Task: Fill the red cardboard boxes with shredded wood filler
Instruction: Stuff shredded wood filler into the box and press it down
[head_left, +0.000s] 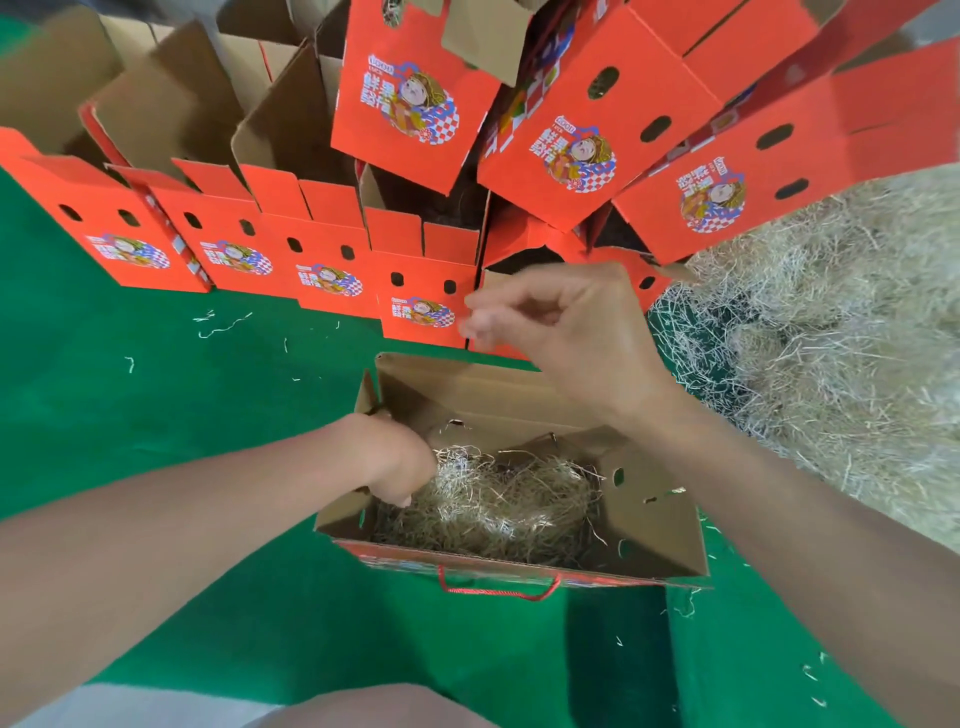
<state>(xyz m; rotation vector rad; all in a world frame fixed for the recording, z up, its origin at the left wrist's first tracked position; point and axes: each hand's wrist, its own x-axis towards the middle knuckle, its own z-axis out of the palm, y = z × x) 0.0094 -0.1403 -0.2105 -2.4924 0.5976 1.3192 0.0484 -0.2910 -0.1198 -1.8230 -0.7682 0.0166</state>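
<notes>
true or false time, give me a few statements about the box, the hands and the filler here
1. The open box in front holds some shredded filler. True.
2. The right hand is down inside that box. False: it is raised over the box's far rim; the left hand is the one in the box, at the filler.
3. A big filler pile lies on the person's right. True.
4. The floor covering is blue. False: it is green.
5. A red rope handle hangs on the box's near side. True.
</notes>
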